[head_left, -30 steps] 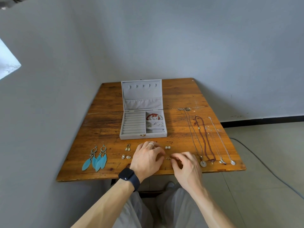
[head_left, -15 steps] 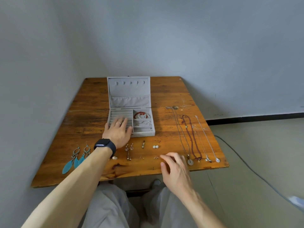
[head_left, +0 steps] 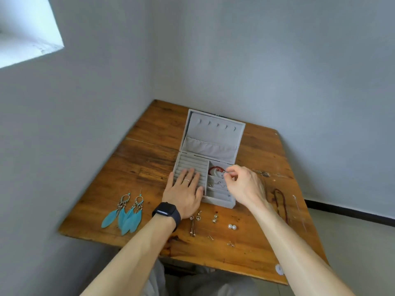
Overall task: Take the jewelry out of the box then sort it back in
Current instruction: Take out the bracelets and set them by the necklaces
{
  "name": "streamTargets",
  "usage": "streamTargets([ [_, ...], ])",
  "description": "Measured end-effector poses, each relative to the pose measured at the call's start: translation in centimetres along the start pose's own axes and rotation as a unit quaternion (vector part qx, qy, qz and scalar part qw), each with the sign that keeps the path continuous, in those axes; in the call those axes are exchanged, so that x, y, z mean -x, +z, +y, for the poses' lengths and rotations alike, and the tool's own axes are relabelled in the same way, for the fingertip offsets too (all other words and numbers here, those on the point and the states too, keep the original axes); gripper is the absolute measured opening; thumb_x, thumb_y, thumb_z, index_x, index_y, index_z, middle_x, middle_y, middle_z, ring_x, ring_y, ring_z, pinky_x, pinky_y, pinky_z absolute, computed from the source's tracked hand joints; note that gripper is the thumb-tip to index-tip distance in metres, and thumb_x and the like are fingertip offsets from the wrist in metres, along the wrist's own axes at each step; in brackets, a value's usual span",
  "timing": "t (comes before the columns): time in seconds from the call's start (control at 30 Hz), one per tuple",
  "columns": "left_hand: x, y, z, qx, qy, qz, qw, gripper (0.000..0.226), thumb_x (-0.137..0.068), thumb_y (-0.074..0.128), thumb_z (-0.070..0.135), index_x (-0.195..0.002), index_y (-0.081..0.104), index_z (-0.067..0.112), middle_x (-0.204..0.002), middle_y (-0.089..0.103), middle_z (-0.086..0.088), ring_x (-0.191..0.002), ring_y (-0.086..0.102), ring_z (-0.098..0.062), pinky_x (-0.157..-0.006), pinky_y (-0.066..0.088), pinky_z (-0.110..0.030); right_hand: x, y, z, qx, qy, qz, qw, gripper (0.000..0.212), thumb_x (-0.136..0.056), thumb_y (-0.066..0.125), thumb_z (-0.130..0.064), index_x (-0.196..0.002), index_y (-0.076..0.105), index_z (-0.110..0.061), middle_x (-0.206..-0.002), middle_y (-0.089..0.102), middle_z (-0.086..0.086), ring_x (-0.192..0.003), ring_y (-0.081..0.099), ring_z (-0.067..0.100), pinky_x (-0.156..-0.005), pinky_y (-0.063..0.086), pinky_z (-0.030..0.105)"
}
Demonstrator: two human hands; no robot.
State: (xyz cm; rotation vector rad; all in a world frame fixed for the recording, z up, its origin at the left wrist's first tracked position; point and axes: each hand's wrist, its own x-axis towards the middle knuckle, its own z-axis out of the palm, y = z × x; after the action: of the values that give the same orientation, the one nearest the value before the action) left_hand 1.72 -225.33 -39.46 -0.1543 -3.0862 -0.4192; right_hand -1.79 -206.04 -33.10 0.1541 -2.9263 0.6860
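left hand [head_left: 184, 190] flat on the ring rolls of the jewelry box [head_left: 213, 135], right hand [head_left: 243, 184] pinching a silver piece [head_left: 225, 172] above its right compartments beside the red bracelet [head_left: 215, 168]; earrings [head_left: 126, 216] and necklaces [head_left: 281, 201] lie out on the desk [head_left: 145, 167], so emptying seems nearly done, sorting unstarted.

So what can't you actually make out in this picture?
Head view:
- Silver piece pinched by the right hand: too small to identify.
- Ring slots of the jewelry box: partly hidden under the left hand.
- Necklaces: blurred, partly behind the right forearm.
- Studs nearest the person: too small to tell shape.
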Motion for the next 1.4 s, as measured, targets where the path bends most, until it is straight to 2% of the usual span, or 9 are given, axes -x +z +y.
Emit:
streamTargets([
  [0.3, 0.1, -0.2, 0.0, 0.005, 0.002, 0.011, 1.000, 0.060, -0.105, 0.013, 0.048, -0.160, 0.014, 0.024, -0.167, 0.010, 0.002, -0.154, 0.003, -0.017, -0.123, -0.008, -0.048, -5.9, 3.0, -1.5, 0.083, 0.078, -0.133, 0.985, 0.030, -0.090, 0.059, -0.057, -0.099, 0.074, -0.033, -0.097, 0.072, -0.002, -0.092, 0.066, 0.024, -0.067, 0.047, 0.029],
  [0.47, 0.1, -0.3, 0.0, 0.004, 0.000, 0.006, 1.000, 0.060, -0.105, 0.014, 0.048, -0.160, 0.013, 0.024, -0.168, 0.008, 0.002, -0.154, 0.001, -0.017, -0.123, -0.009, -0.048, -6.3, 3.4, -0.8, 0.083, 0.082, -0.122, 0.986, 0.018, -0.092, 0.059, -0.032, -0.100, 0.075, -0.033, -0.107, 0.073, -0.002, -0.099, 0.066, 0.024, -0.070, 0.047, 0.028],
  [0.67, 0.0, -0.3, 0.0, 0.002, -0.002, -0.007, 1.000, 0.060, -0.105, 0.013, 0.048, -0.160, 0.010, 0.026, -0.168, 0.005, 0.004, -0.154, -0.001, -0.016, -0.122, -0.009, -0.048, -5.4, 2.1, 0.7, -0.163, 0.133, -0.007, 0.978, 0.009, -0.099, 0.057, -0.032, -0.097, 0.063, -0.026, -0.101, 0.069, -0.005, -0.087, 0.061, 0.015, -0.074, 0.046, 0.033],
  [0.77, -0.1, -0.4, 0.0, -0.001, -0.004, -0.021, 1.000, 0.060, -0.104, 0.013, 0.049, -0.160, 0.009, 0.027, -0.168, 0.004, 0.004, -0.154, -0.003, -0.015, -0.123, -0.009, -0.048, -2.8, 0.9, 1.2, -0.305, 0.166, 0.061, 0.936, 0.008, -0.101, 0.056, -0.026, -0.094, 0.061, -0.026, -0.097, 0.072, -0.003, -0.087, 0.067, 0.014, -0.078, 0.056, 0.039],
  [0.9, -0.3, -0.7, 0.0, -0.002, -0.003, -0.042, 0.999, 0.059, -0.104, 0.014, 0.049, -0.160, 0.010, 0.028, -0.168, 0.005, 0.005, -0.154, -0.002, -0.014, -0.123, -0.005, -0.049, 2.4, 0.1, 2.2, -0.421, 0.196, 0.106, 0.879, 0.008, -0.101, 0.056, -0.018, -0.100, 0.064, -0.020, -0.092, 0.074, -0.002, -0.072, 0.065, 0.003, -0.063, 0.052, 0.025],
  [1.07, -1.3, -2.5, 0.4, -0.047, 0.016, -0.046, 0.998, 0.055, -0.104, 0.020, 0.049, -0.155, 0.025, 0.030, -0.160, 0.033, 0.001, -0.146, 0.031, -0.022, -0.117, 0.024, -0.050, 8.6, 1.3, 3.6, -0.489, 0.233, 0.100, 0.835, 0.009, -0.100, 0.059, -0.022, -0.102, 0.068, -0.023, -0.090, 0.075, -0.006, -0.070, 0.066, 0.002, -0.063, 0.052, 0.022],
  [1.17, -2.7, -4.4, 1.3, -0.081, 0.053, -0.048, 0.994, 0.049, -0.104, 0.024, 0.047, -0.152, 0.020, 0.039, -0.132, 0.061, -0.004, -0.106, 0.065, -0.028, -0.084, 0.052, -0.042, 10.5, 2.1, 4.1, -0.502, 0.250, 0.106, 0.821, 0.009, -0.099, 0.059, -0.026, -0.101, 0.068, -0.026, -0.089, 0.075, -0.011, -0.075, 0.068, 0.002, -0.062, 0.053, 0.019],
  [1.23, -3.9, -5.2, 1.9, -0.108, 0.070, -0.045, 0.991, 0.046, -0.104, 0.028, 0.046, -0.150, 0.024, 0.041, -0.119, 0.065, -0.006, -0.090, 0.067, -0.028, -0.066, 0.053, -0.034, 11.2, 2.5, 4.5, -0.508, 0.261, 0.110, 0.814, 0.010, -0.100, 0.058, -0.026, -0.101, 0.068, -0.027, -0.089, 0.075, -0.010, -0.077, 0.069, 0.004, -0.062, 0.054, 0.019],
  [1.4, -7.2, -6.2, 4.1, -0.124, 0.074, -0.020, 0.989, 0.029, -0.103, 0.045, 0.036, -0.127, 0.061, 0.035, -0.120, 0.063, -0.004, -0.097, 0.067, -0.027, -0.076, 0.058, -0.039, 12.3, 3.1, 5.3, -0.541, 0.253, 0.132, 0.791, 0.011, -0.101, 0.057, -0.022, -0.102, 0.067, -0.019, -0.089, 0.074, -0.003, -0.070, 0.068, 0.009, -0.061, 0.055, 0.022],
])
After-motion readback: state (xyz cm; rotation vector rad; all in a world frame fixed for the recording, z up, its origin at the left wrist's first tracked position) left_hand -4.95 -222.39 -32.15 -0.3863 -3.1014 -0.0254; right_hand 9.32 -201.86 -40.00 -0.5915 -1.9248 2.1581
